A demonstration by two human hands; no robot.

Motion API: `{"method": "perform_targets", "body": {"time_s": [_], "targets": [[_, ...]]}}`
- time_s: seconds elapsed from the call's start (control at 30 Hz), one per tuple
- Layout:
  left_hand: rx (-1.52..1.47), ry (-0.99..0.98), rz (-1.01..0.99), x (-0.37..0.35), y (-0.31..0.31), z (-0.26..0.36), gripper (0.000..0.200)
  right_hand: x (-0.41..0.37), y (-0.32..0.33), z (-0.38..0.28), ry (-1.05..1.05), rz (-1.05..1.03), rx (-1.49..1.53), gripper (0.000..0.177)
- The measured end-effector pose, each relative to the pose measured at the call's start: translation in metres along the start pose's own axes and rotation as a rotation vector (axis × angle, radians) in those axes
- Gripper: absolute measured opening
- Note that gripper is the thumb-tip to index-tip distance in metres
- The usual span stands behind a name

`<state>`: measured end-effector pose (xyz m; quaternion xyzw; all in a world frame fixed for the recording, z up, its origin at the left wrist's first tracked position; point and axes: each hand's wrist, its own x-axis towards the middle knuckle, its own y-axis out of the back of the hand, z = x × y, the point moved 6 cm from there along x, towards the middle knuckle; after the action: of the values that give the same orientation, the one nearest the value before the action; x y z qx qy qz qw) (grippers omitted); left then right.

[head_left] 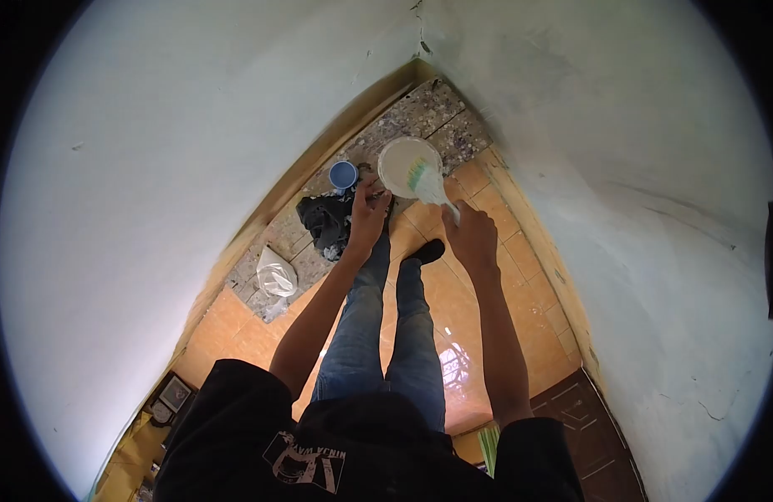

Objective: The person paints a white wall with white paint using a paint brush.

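Observation:
In my right hand (472,238) is a wide paintbrush (431,186), its pale handle gripped in closed fingers. The brush's greenish-yellow bristles overlap the opening of a round white bucket (385,151) with whitish contents. Beside the bucket's near-left rim, my left hand (370,216) has its thumb and fingers spread and slightly curved, with nothing seen in its grasp. A blue cup (343,175) stands just left of those fingers. Dark crumpled cloth (324,224) lies below the cup, partly behind my left hand.
A paint-spattered sheet (299,247) runs along the left wall's foot into the corner, bearing a clear plastic bag (276,274) of white material. Pale walls (169,184) with cracks rise on both sides. Shiny orange tiles (520,305) surround my feet; a brown panelled door (583,427) is lower right.

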<state>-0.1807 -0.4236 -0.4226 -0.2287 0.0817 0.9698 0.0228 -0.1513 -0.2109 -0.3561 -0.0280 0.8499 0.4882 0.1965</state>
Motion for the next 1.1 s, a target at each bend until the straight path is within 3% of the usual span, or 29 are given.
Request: {"method": "perform_targets", "body": {"time_s": [0.03,0.1,0.27,0.33,0.4,0.57,0.77,1.1], "targets": [[0.075,-0.147,0.042,0.005,0.002,0.005,0.043,0.01,-0.009,0.001,-0.047,-0.036,-0.025,0.032],[0.163,-0.253,0.093,0.018,0.005,0.009,0.043,0.028,-0.019,-0.006,-0.002,0.017,0.004,0.031],[0.25,-0.163,0.052,0.05,0.007,0.017,0.043,0.067,-0.048,-0.012,0.041,0.046,-0.093,0.03],[0.396,0.011,0.054,0.055,0.007,0.036,0.043,0.076,-0.059,-0.011,0.074,0.046,-0.111,0.03],[0.413,0.063,0.045,0.066,0.009,0.032,0.042,0.084,-0.064,-0.011,0.05,0.019,-0.106,0.031],[0.196,-0.164,-0.024,0.09,0.011,-0.013,0.036,0.087,-0.056,-0.019,-0.017,-0.087,-0.113,0.032],[0.019,-0.057,-0.008,0.101,0.005,-0.072,0.037,0.082,-0.061,-0.014,-0.088,-0.165,-0.137,0.034],[0.146,-0.106,-0.07,0.102,0.004,-0.061,0.037,0.073,-0.054,-0.016,-0.169,-0.264,-0.17,0.034]]}}
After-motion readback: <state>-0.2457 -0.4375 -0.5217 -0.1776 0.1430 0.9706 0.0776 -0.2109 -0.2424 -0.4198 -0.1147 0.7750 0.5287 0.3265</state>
